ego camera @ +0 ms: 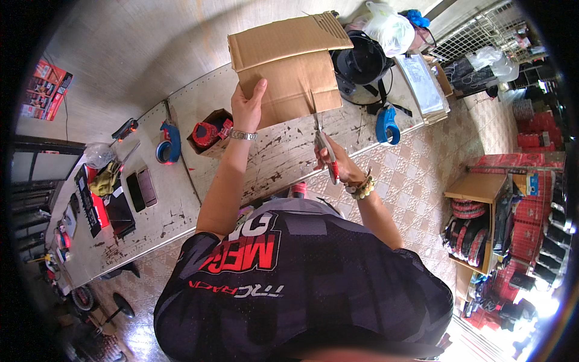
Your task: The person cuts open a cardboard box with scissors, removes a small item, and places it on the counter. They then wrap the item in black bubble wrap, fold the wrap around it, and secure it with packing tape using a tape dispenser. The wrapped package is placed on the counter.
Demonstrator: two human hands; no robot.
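My left hand (248,106) grips the lower left edge of a folded piece of brown corrugated cardboard (289,54), thumb on its near face. The cardboard is held up above the worn white table (280,163). In my right hand (337,158) is a pair of scissors (325,145) with red on the handles; the blades point away from me and lie at the cardboard's lower right part, by a crease or slit. Just left of my left wrist stands a small open cardboard box (210,135) with red rolls in it.
Blue tape dispensers (169,147) lie on both sides, one at the table's near right edge (388,129). A black helmet (359,56) and plastic bags (389,29) stand behind right, beside stacked flat packets (423,86). Two phones (141,189) and a dark pouch (121,215) lie left.
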